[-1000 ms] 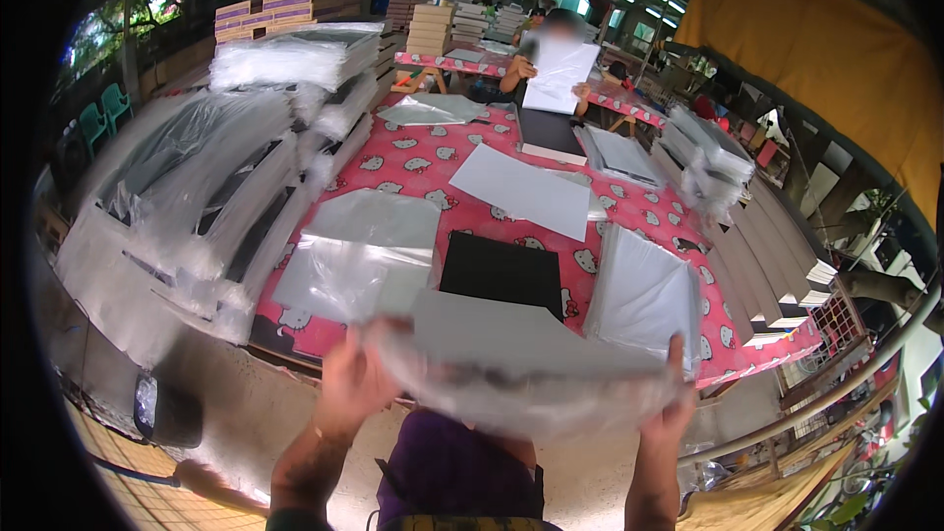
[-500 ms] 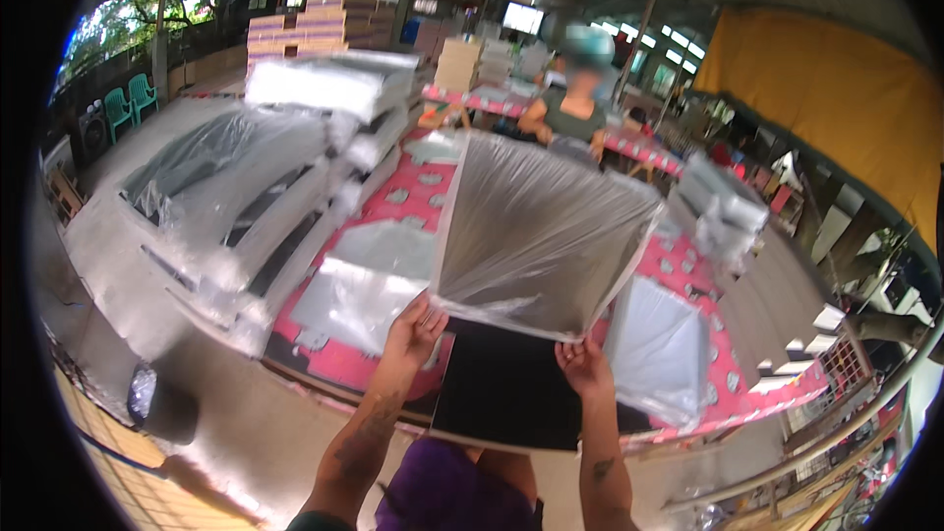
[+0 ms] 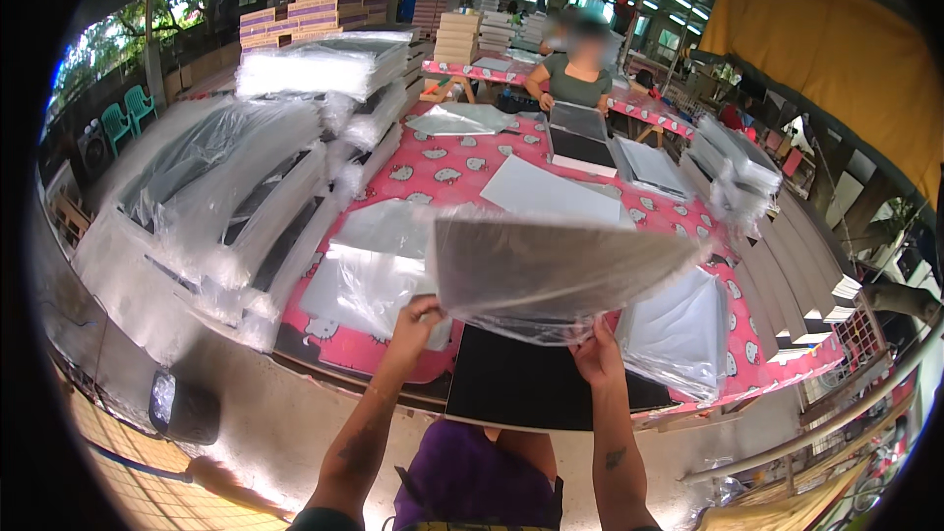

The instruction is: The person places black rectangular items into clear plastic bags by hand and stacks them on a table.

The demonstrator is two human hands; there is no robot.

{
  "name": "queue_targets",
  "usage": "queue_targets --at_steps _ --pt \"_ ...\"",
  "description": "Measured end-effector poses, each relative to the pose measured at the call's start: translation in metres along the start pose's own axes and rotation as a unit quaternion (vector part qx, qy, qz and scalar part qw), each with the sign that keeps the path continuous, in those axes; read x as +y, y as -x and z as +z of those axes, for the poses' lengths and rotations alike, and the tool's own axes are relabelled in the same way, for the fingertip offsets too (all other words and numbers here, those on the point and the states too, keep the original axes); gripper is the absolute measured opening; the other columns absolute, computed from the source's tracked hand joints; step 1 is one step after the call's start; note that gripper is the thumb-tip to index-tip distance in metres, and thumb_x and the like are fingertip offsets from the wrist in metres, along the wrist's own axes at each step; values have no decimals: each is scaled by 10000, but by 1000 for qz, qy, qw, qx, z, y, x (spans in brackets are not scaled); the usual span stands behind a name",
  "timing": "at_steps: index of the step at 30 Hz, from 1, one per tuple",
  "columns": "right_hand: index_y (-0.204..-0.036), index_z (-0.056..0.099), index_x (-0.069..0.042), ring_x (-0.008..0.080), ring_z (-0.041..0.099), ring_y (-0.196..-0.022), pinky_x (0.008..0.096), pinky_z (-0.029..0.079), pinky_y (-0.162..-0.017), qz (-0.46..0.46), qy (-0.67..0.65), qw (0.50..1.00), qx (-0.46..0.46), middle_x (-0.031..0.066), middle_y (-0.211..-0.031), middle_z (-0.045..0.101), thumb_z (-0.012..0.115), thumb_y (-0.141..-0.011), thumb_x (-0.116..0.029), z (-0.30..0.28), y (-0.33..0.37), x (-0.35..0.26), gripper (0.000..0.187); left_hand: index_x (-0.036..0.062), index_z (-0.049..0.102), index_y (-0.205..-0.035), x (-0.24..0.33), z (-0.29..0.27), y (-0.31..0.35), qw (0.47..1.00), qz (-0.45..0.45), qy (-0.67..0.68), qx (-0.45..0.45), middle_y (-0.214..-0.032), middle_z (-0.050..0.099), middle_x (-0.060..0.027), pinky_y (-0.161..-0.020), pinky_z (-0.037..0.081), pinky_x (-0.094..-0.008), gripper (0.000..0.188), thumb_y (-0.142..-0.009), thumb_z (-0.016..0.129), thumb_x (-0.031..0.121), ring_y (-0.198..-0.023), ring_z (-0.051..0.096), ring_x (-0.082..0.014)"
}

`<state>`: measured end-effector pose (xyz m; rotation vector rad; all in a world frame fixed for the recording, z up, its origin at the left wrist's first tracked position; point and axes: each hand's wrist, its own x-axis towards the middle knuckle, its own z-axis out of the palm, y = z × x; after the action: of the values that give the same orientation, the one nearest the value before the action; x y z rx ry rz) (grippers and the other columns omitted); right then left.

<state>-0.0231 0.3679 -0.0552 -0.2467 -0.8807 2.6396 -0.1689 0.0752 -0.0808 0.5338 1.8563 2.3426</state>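
A flat grey panel in clear plastic wrap (image 3: 551, 265) hangs tilted over the table's near edge, smeared by motion. My left hand (image 3: 417, 322) pinches the wrap at the near left corner. At the near right corner my right hand (image 3: 598, 352) grips it between closed fingers. Beneath, a black panel (image 3: 516, 379) lies at the table edge in front of me. To the left are clear plastic sheets (image 3: 379, 270), and to the right a plastic-covered pale stack (image 3: 674, 329).
The table (image 3: 462, 162) wears a pink patterned cloth. Plastic-wrapped panels (image 3: 226, 177) pile up at left; grey panels (image 3: 801, 261) lean in a row at right. White sheets (image 3: 551, 189) lie mid-table. Across it a person (image 3: 580, 84) stands at a black panel (image 3: 582, 149).
The wrapped panel has tipped from a raised, face-on tilt to a flatter one, its far edge dropping. White sheets and the person's black panel behind it now show. Both hands keep their hold.
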Motion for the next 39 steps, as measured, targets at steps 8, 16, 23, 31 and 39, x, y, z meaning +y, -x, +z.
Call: queue_targets --at_steps 8,16,23,31,39 --pt "-963 607 -159 181 600 -880 410 488 -821 24 -63 991 118 -2 -880 632 630 -889 -175 -4 30 -5 80 -27 633 -927 -9 2 27 966 70 -250 -3 -865 621 -99 -728 467 -307 173 -818 675 100 -792 592 -194" --pt "-1081 559 -109 127 540 -808 318 431 -794 -121 245 955 113 -15 -849 572 662 -874 -170 -37 41 -13 239 -7 580 -989 11 47 34 993 12 -113 -41 -763 568 -60 -617 525 -274 171 -913 587 147 -779 632 -178" --pt "-1098 537 -35 217 543 -983 346 437 -916 -407 -40 883 229 99 -1098 573 528 -949 -190 -64 23 -95 216 -10 549 -1034 44 202 14 953 -108 240 -150 -870 595 -80 -736 574 -319 162 -935 554 118 -809 662 -206" --pt "-1212 489 24 239 536 -1044 355 411 -938 -448 77 787 417 133 -1156 557 429 -964 -177 -151 46 -177 326 -34 501 -946 -30 337 21 913 -261 293 -110 -889 535 -97 -785 575 -338 52 -932 476 9 -815 647 -240" --pt "-1099 560 -54 244 567 -1029 383 416 -905 -80 677 713 165 137 -1095 599 442 -911 -124 -185 202 103 232 35 356 -1369 68 242 50 919 -215 108 -311 -1231 528 -167 -806 558 -356 472 -929 520 71 -989 641 -285"
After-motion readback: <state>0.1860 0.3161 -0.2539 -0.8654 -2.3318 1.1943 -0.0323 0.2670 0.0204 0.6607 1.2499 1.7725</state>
